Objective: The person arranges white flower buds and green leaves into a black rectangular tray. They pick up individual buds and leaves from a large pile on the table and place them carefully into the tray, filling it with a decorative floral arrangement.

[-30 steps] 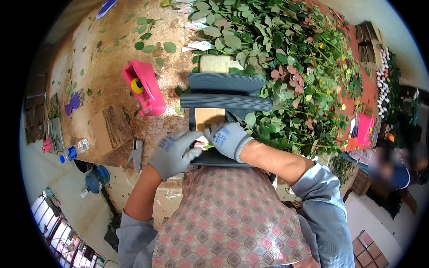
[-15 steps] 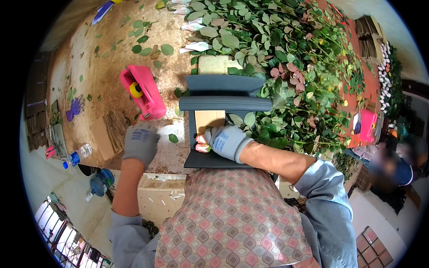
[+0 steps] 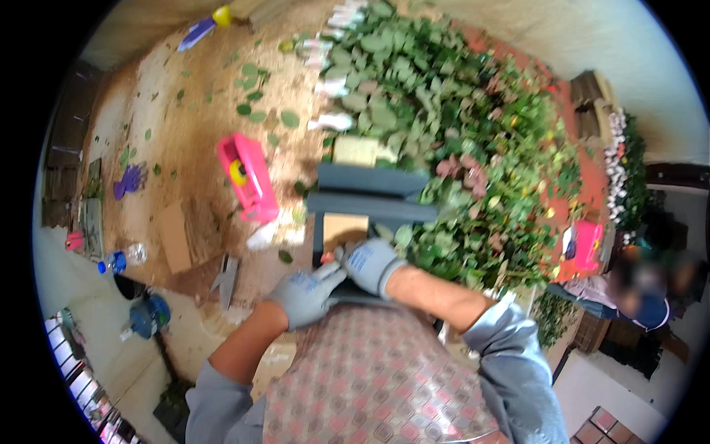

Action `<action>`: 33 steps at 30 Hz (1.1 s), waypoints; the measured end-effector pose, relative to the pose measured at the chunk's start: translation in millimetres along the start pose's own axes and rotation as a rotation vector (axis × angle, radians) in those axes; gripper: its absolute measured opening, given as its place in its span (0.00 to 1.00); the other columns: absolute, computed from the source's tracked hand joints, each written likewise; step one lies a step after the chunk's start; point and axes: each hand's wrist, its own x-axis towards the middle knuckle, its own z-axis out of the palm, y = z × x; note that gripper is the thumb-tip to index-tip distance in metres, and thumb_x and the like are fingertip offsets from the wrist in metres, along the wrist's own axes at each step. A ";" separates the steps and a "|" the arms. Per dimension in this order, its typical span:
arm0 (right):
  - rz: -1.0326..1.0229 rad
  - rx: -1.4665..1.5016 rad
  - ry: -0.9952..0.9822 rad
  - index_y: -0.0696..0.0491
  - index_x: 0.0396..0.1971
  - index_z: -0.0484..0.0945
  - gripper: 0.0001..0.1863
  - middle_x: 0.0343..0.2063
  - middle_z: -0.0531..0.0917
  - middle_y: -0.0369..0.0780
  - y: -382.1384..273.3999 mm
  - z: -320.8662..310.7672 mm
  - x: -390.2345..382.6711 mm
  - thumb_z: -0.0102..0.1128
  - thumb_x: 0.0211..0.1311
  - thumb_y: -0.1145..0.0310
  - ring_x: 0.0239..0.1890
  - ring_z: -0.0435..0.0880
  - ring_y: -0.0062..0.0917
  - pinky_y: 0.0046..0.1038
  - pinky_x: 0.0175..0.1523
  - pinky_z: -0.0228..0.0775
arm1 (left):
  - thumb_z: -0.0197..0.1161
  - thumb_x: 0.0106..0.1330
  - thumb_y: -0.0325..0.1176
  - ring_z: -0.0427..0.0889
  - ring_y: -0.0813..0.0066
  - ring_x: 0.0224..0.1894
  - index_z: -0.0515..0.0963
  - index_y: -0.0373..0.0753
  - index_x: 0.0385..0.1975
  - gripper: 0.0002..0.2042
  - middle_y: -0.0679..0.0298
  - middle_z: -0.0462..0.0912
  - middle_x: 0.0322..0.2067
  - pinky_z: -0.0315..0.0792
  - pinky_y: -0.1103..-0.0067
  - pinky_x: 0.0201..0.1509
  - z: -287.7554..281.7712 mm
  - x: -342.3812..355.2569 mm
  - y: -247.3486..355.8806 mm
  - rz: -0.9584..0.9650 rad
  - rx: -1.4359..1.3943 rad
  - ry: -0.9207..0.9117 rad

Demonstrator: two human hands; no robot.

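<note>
In front of my body stands a dark grey ribbed rack (image 3: 372,204) with a piece of brown cardboard (image 3: 345,229) on it. My right hand (image 3: 371,265), in a grey glove, is curled at the cardboard's lower edge, closed on pink-and-white roses. Only a bit of the roses (image 3: 328,258) shows beside its fingers. My left hand (image 3: 305,296), gloved in grey too, reaches in from the left with fingers stretched out. Its fingertips meet or nearly meet the right hand; motion blur hides the exact contact. A grey two-armed tool (image 3: 226,281) lies left of it.
A pink tape dispenser (image 3: 251,181) stands left of the rack. Leafy stems (image 3: 473,140) heap up on the right, with white-wrapped heads (image 3: 333,120) at their left end. Cardboard sheets (image 3: 188,233), a purple glove (image 3: 130,181) and a plastic bottle (image 3: 124,257) lie leftward. Another person (image 3: 643,288) is at far right.
My left hand has moved right and nearer my body, from beside the cardboard sheets to the right hand. The grey tool now shows at the left. The whole view has shifted.
</note>
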 end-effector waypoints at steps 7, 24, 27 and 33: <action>-0.055 -0.166 0.391 0.52 0.46 0.76 0.13 0.33 0.82 0.42 11.9 -142.2 -6.9 0.54 0.61 0.69 0.35 0.85 0.32 0.35 0.38 0.75 | 0.63 0.64 0.46 0.84 0.45 0.46 0.66 0.47 0.69 0.32 0.55 0.71 0.67 0.78 0.58 0.50 -1.8 -3.0 6.9 0.015 -0.026 0.087; 0.772 -0.130 0.405 0.53 0.53 0.78 0.15 0.51 0.84 0.47 318.7 -170.3 164.3 0.50 0.71 0.69 0.51 0.87 0.40 0.38 0.52 0.80 | 0.65 0.56 0.30 0.80 0.49 0.54 0.65 0.45 0.72 0.38 0.59 0.64 0.73 0.78 0.60 0.55 -9.3 2.0 17.4 -0.127 -0.029 -0.026; 0.710 -0.244 0.314 0.52 0.49 0.81 0.13 0.49 0.85 0.45 316.3 -176.5 157.7 0.50 0.71 0.69 0.48 0.88 0.39 0.39 0.48 0.81 | 0.67 0.56 0.31 0.80 0.49 0.54 0.64 0.46 0.72 0.39 0.60 0.63 0.74 0.78 0.60 0.55 -5.9 1.1 13.6 -0.114 -0.004 -0.038; 0.544 -0.446 0.475 0.50 0.43 0.82 0.10 0.43 0.86 0.46 315.9 -248.0 89.9 0.53 0.67 0.68 0.44 0.88 0.40 0.43 0.44 0.81 | 0.67 0.58 0.35 0.81 0.49 0.54 0.65 0.46 0.71 0.37 0.58 0.65 0.72 0.77 0.60 0.56 -12.3 2.0 18.6 -0.080 -0.009 -0.042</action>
